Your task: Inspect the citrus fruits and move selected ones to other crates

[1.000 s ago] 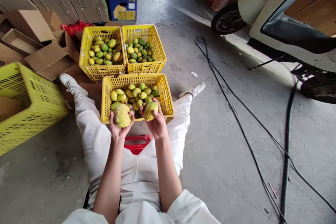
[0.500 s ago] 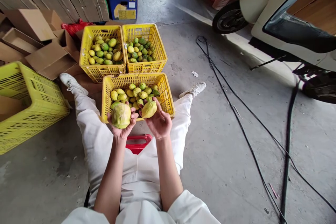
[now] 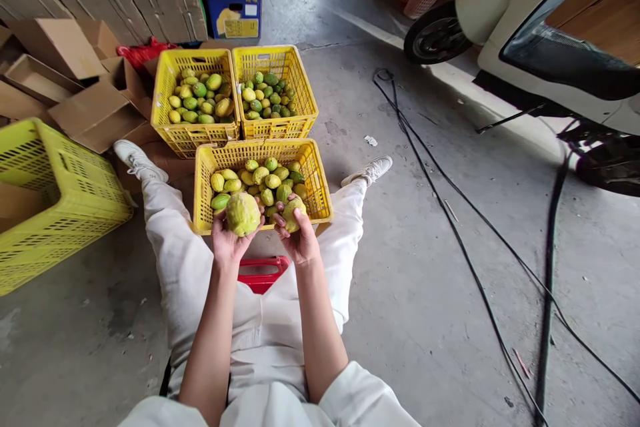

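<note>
My left hand (image 3: 231, 239) is wrapped round a large, lumpy yellow-green fruit (image 3: 243, 214), whose exact kind I cannot tell. A smaller yellow-green fruit (image 3: 294, 214) is gripped in my right hand (image 3: 299, 237), with thumb and fingers round it. Both hands hover at the near rim of a yellow plastic crate (image 3: 320, 180) that stands between my legs. Inside that crate lie several yellow and green fruits (image 3: 260, 175) of similar look. The two held fruits are apart from each other, and my fingers cover part of each.
Two more yellow crates (image 3: 196, 141) (image 3: 306, 90) with fruit stand beyond. At left are a larger yellow-green crate (image 3: 95, 193) and cardboard boxes (image 3: 93, 110). Something red (image 3: 263, 273) sits between my legs. Black cables (image 3: 440, 193) cross the floor near a scooter (image 3: 525, 20).
Both held fruits have been turned in my hands. The left hand has shifted slightly right and up; my right fingers have closed more around the smaller fruit.
</note>
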A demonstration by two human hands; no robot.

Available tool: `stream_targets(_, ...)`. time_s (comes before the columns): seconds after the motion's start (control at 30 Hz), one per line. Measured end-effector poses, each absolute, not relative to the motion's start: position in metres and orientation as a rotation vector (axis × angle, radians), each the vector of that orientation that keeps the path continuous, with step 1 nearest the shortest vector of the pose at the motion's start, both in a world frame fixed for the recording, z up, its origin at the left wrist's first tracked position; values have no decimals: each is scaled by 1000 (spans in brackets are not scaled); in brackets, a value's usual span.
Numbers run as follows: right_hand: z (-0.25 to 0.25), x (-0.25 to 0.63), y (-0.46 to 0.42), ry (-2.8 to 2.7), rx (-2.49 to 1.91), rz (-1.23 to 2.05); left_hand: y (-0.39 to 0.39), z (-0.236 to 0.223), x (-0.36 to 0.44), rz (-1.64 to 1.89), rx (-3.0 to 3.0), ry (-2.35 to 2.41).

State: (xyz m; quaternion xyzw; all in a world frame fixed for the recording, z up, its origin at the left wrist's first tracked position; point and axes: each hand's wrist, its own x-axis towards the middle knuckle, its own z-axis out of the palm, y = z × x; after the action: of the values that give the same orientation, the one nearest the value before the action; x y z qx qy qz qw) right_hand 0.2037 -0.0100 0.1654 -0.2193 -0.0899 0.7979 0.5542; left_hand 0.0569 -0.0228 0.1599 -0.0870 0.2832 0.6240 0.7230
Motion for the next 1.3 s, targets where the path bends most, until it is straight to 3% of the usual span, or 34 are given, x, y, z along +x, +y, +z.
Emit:
stream_targets(0.27, 170, 204, -9, -218, -536, 1946, -28, 159, 56, 1500, -157, 496)
stream_targets(0.53, 161, 201, -9, -149, -542, 2005, -22, 162, 57, 1308, -148, 717)
stream_targets(0.73, 168, 201, -5, -50, -534, 1888, -23, 168, 60, 1379, -103, 580)
stream_targets(1.3, 166, 196, -11, -474, -660, 1933, -27, 159, 51, 1460, -179, 512)
